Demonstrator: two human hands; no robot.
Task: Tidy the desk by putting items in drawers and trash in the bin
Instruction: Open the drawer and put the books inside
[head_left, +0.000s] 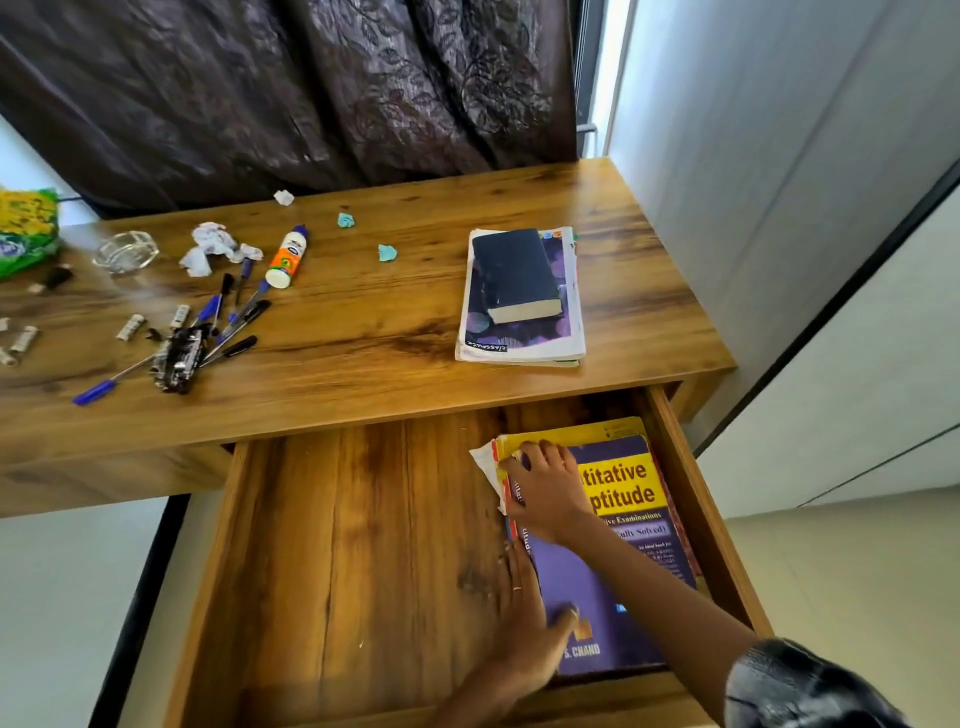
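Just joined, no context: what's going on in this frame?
A person is tidying a wooden desk. Both hands are in the open drawer, settling a purple and yellow book against its right side: right hand near the top of the book, left hand along its left edge. Still on the desk are a stack of books, scattered pens, a glue bottle and crumpled paper scraps.
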